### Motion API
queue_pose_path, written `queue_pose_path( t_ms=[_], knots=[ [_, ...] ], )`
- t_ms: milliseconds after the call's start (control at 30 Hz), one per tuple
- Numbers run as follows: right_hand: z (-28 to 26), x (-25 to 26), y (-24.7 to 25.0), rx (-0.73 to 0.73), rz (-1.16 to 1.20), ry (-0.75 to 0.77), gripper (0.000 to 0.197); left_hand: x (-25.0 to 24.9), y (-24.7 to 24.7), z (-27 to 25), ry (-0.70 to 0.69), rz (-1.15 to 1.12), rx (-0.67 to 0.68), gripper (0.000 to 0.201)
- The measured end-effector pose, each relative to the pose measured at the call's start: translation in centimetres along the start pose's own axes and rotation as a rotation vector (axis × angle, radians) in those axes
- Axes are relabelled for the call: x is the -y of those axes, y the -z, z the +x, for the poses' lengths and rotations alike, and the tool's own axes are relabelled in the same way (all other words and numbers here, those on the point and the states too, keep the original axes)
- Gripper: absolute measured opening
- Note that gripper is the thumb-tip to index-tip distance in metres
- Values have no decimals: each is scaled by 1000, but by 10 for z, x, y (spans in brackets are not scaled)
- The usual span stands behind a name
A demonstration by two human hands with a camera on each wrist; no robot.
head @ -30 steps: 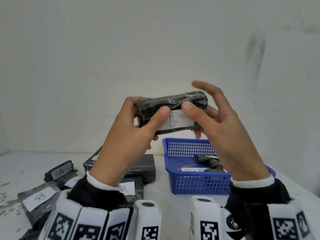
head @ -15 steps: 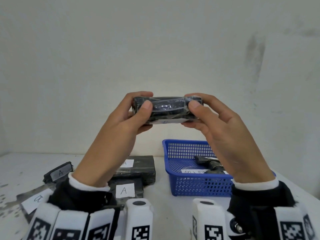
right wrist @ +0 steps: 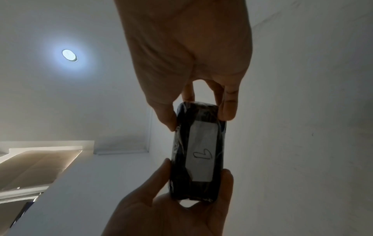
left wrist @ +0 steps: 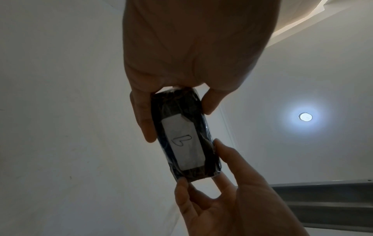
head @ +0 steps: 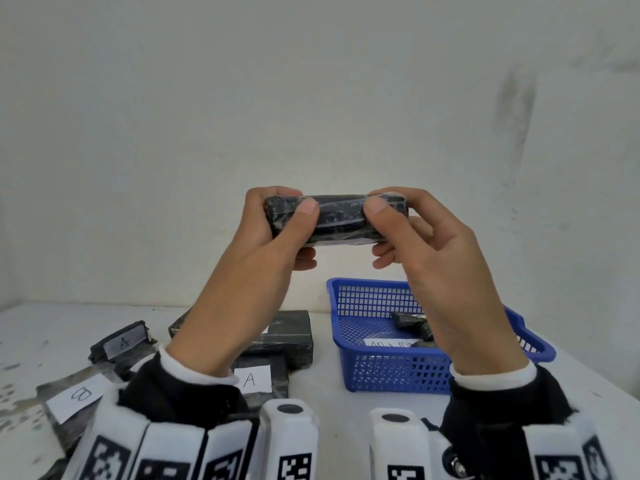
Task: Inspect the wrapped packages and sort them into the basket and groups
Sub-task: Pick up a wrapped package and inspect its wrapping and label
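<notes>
The black film-wrapped rectangular package (head: 334, 218) was up in the air above the white desk (head: 325, 389), left hand (head: 263, 244) and right hand (head: 426, 247) pinching its ends. Slick wrap could've slipped toward the blue plastic mesh basket (head: 381, 372); label mark looked like an L, hard to say.

Bare indoor sorting room, plain white walls (head: 311, 116), recessed ceiling light (left wrist: 305, 116), white table (head: 329, 386)

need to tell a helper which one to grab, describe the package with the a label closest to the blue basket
Start at the blue plastic mesh basket on the white table and look just left of its near corner. There lies a flat black wrapped package partly under the left wrist. Its white label shows an upright A facing the camera, whereas the other A-labelled package sits far left.
</notes>
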State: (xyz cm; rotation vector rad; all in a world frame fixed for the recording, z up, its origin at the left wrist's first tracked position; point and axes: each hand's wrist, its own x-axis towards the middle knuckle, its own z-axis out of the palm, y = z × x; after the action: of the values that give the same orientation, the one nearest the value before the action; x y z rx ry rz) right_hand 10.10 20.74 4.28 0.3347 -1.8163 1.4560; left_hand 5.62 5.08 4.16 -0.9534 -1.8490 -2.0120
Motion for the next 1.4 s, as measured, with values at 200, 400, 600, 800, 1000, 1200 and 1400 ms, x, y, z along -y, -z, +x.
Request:
queue_pose_path(
  t_ms=[200, 400, 600, 800, 1000, 1200, 1400],
  knots=[
    [-3, 4, -3, -13, -21, 41, 30, -1, 1, -1, 11, 50, -14, 43],
    [-4, 5, -4, 20, -35, 83, 30, 1, 0, -3, 62, 129, -54, 78],
    [-4, 5, -4, 28, -5, 71, 25, 0, 4, -3, 22, 127, -52, 84],
    [-7, 9, -6, 10, 3, 12, 31, -1, 10, -2, -31, 91, -60, 83],
    [-5, 6, -5, 11, 62, -21, 52, -2, 12, -3, 7, 28, -2, 81],
    [-3, 9, -4, 29, 83, -56, 65, -8, 16, -5, -17, -43, 24, 68],
    [-5, 10, -6, 34, 79, -23, 54, -6, 17, -3, -21, -101, 14, 56]
  ],
)
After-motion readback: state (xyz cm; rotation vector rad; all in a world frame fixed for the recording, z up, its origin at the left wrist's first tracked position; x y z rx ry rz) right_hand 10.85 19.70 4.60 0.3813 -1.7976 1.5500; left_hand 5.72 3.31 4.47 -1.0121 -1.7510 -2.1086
